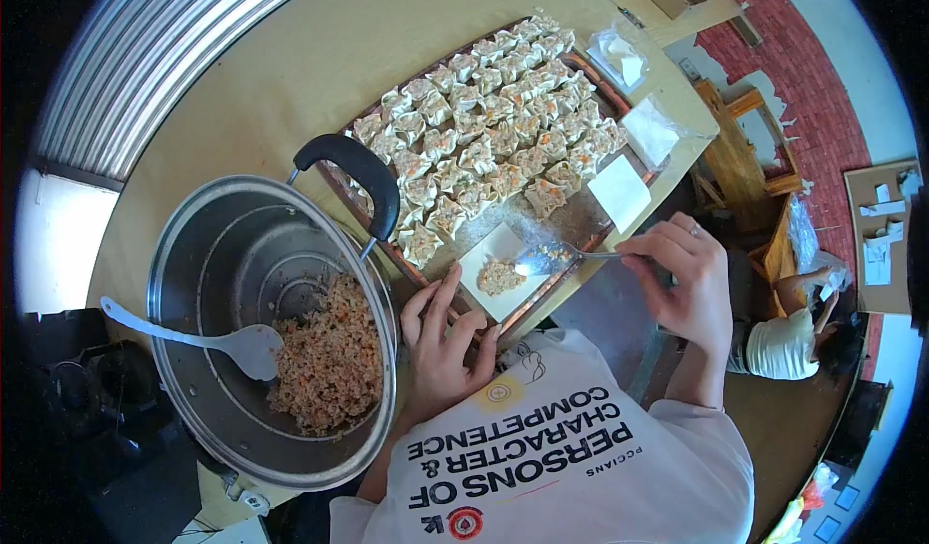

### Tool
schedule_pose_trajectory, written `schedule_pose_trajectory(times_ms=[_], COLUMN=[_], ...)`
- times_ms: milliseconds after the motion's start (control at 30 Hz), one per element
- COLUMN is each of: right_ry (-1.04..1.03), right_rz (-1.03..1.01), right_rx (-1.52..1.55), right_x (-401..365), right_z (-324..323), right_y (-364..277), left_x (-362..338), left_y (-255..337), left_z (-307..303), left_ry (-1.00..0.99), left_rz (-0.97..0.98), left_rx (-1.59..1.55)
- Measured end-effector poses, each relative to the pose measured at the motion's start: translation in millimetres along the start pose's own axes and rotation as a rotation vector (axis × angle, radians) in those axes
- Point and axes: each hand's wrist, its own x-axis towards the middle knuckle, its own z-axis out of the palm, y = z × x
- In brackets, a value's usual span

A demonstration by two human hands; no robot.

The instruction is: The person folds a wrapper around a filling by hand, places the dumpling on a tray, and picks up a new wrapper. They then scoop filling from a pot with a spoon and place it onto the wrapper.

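My right hand (pixel 682 273) grips a metal spoon (pixel 550 256) by its handle, with bits of filling in its bowl. The spoon's tip is over a square dumpling wrapper (pixel 481 256) near the tray's front edge. A small mound of minced filling (pixel 500 276) sits on that wrapper. My left hand (pixel 450 336) rests at the tray's edge beside the wrapper, fingers apart, fingertips close to its near corner. Rows of open-topped dumplings (pixel 484 137) cover most of the floured tray (pixel 605 94).
On the left stands a large metal pot (pixel 227 254) with minced filling (pixel 334 360) and a white paddle (pixel 254 350). Its black handle (pixel 363 171) overhangs the tray. Loose wrappers (pixel 619 193) and plastic packs (pixel 650 130) lie at right. Another person (pixel 786 346) is farther off.
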Motion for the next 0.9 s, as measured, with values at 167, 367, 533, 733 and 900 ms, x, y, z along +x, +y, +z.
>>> schedule_pose_trajectory(times_ms=[167,367,533,733,900], right_ry=[-0.144,-0.176,-0.151,-0.21,-0.236], right_rz=[-0.049,-0.094,-0.088,0.042,-0.096], right_rx=[0.054,0.105,0.138,0.224,0.083], right_x=[4.8,12.3,21.7,17.3,14.3], right_z=[7.4,21.3,23.9,22.0,23.3], right_y=[24.3,27.5,26.9,14.8,2.1], left_x=[-0.3,-0.5,-1.5,-2.2,-0.5], left_y=[0.5,0.9,0.5,-2.9,-0.6], left_z=[0.0,-0.2,1.4,1.0,0.2], left_ry=[-0.006,-0.012,0.001,-0.01,-0.013], left_rz=[-0.011,-0.021,-0.026,-0.009,-0.02], left_rx=[0.014,0.012,0.009,0.017,0.004])
